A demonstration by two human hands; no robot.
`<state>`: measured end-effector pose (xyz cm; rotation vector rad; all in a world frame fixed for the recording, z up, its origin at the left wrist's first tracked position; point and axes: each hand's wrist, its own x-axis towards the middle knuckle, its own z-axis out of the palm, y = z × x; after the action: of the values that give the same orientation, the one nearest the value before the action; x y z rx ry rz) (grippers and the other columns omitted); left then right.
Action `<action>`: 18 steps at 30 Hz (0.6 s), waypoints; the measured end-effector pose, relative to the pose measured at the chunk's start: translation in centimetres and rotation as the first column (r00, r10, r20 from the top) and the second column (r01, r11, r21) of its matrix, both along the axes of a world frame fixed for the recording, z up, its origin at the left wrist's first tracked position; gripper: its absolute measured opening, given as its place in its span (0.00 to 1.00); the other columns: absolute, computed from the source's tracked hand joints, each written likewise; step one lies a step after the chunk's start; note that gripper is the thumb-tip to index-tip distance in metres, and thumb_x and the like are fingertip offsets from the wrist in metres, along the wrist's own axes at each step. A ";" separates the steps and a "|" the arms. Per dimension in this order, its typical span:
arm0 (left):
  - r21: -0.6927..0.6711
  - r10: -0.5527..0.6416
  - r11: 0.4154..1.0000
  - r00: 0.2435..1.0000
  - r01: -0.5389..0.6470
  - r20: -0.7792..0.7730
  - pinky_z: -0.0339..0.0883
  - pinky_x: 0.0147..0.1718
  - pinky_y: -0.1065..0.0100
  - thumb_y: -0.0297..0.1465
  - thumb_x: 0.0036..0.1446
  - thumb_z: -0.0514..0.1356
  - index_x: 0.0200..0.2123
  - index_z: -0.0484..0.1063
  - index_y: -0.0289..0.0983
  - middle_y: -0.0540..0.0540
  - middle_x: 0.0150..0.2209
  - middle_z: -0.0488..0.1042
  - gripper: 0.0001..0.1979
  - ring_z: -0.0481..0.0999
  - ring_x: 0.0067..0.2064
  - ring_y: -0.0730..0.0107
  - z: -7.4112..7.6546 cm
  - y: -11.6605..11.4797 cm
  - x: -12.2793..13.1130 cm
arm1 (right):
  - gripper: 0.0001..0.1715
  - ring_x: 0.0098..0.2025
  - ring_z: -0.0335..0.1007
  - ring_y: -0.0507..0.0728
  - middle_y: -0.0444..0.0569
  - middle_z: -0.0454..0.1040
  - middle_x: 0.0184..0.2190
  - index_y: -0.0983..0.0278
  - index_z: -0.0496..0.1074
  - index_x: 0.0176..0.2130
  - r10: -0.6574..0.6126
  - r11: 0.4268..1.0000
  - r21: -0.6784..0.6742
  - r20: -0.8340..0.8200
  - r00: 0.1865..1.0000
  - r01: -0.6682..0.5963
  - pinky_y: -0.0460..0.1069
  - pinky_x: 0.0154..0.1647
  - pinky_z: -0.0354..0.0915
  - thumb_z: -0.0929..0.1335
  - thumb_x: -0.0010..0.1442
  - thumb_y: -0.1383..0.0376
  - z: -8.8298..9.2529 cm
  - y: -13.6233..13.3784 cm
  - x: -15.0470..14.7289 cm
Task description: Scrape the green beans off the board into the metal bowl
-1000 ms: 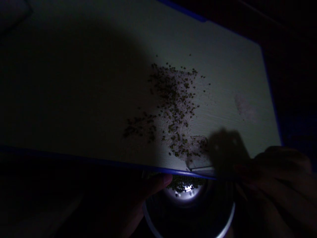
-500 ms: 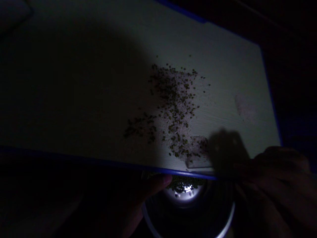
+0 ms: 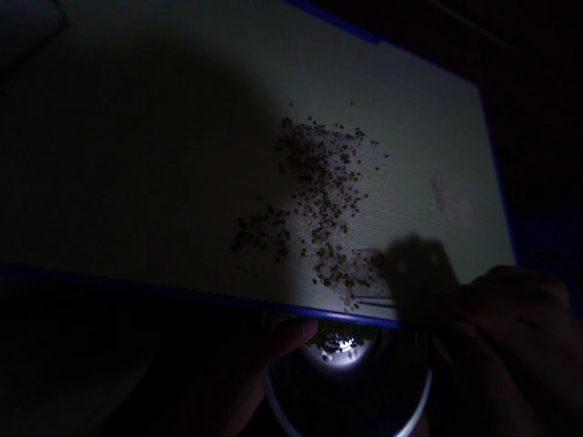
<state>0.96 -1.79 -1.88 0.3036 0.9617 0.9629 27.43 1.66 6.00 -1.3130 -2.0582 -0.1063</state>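
Observation:
The scene is very dark. Small green beans (image 3: 319,164), which look like mung beans, lie mixed with pale rice-like grains on a white board (image 3: 410,109) with a blue rim. Below its near edge is a shiny metal bowl (image 3: 416,409) with more green beans inside. My left hand (image 3: 277,349) grips the bowl at its left, thumb over the rim and the other fingers hidden. At the board's near right edge, my right hand (image 3: 505,309) is closed on a thin flat strip (image 3: 376,301), its tip beside a few grains; its kind is unclear.
A faint patch of pale grains (image 3: 450,197) lies at the board's right. A dark-edged pale object (image 3: 27,27) shows at the top left corner. Shadows cover the board's left half, and the surroundings are nearly black.
The strip in my right hand has tilted more edge-on, and a few grains now lie by its tip near the board's edge. My left hand and the bowl have barely moved.

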 end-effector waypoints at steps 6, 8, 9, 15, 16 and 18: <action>0.004 0.013 1.000 1.000 -0.013 0.017 0.46 0.89 0.22 0.36 0.65 0.81 0.85 0.70 0.57 0.48 0.82 0.78 0.49 0.48 0.93 0.29 0.6 0.4 0.2 | 0.13 0.43 0.78 0.62 0.49 0.82 0.42 0.52 0.83 0.53 0.080 0.994 -0.070 -0.011 0.997 -0.081 0.61 0.48 0.68 0.69 0.79 0.66 0.2 -0.5 1.5; 0.014 0.015 1.000 1.000 -0.015 0.016 0.44 0.89 0.21 0.35 0.65 0.81 0.85 0.70 0.57 0.48 0.81 0.78 0.49 0.49 0.93 0.29 0.7 0.7 0.3 | 0.13 0.45 0.78 0.62 0.50 0.82 0.44 0.53 0.84 0.54 0.083 0.994 -0.067 -0.008 0.997 -0.084 0.62 0.49 0.68 0.69 0.79 0.66 0.2 -0.7 1.6; 0.017 0.014 1.000 1.000 -0.015 0.016 0.45 0.89 0.21 0.34 0.65 0.81 0.85 0.70 0.57 0.48 0.81 0.78 0.50 0.49 0.93 0.29 0.7 0.8 0.4 | 0.13 0.45 0.78 0.62 0.50 0.82 0.45 0.54 0.85 0.54 0.095 0.993 -0.067 -0.007 0.995 -0.095 0.62 0.49 0.68 0.70 0.78 0.67 0.2 -0.7 1.6; 0.032 -0.025 0.999 1.000 0.024 0.018 0.61 0.85 0.21 0.37 0.64 0.82 0.85 0.70 0.57 0.49 0.83 0.76 0.50 0.52 0.92 0.26 1.3 1.2 0.2 | 0.15 0.45 0.77 0.61 0.49 0.81 0.43 0.54 0.83 0.51 0.104 0.991 -0.082 -0.042 0.994 -0.107 0.62 0.51 0.67 0.67 0.81 0.66 0.0 -0.7 1.3; 0.034 -0.031 0.999 0.999 0.031 0.012 0.60 0.85 0.22 0.38 0.66 0.82 0.85 0.70 0.57 0.49 0.83 0.76 0.49 0.52 0.92 0.28 1.5 1.2 0.1 | 0.14 0.44 0.76 0.61 0.49 0.80 0.42 0.53 0.83 0.51 0.089 0.994 -0.064 -0.059 0.994 -0.093 0.62 0.50 0.66 0.66 0.81 0.65 0.0 -0.6 1.1; 0.045 -0.043 0.998 0.999 0.043 -0.004 0.54 0.88 0.24 0.37 0.69 0.80 0.85 0.70 0.56 0.51 0.83 0.76 0.46 0.50 0.93 0.33 1.7 1.1 0.0 | 0.14 0.42 0.75 0.62 0.49 0.79 0.39 0.53 0.82 0.48 0.056 0.997 -0.042 -0.056 0.997 -0.058 0.62 0.48 0.65 0.66 0.82 0.63 0.0 -0.3 0.5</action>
<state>1.01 -0.65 -0.20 0.3618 0.9337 0.9459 27.95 1.33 6.01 -1.2680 -2.0603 0.0001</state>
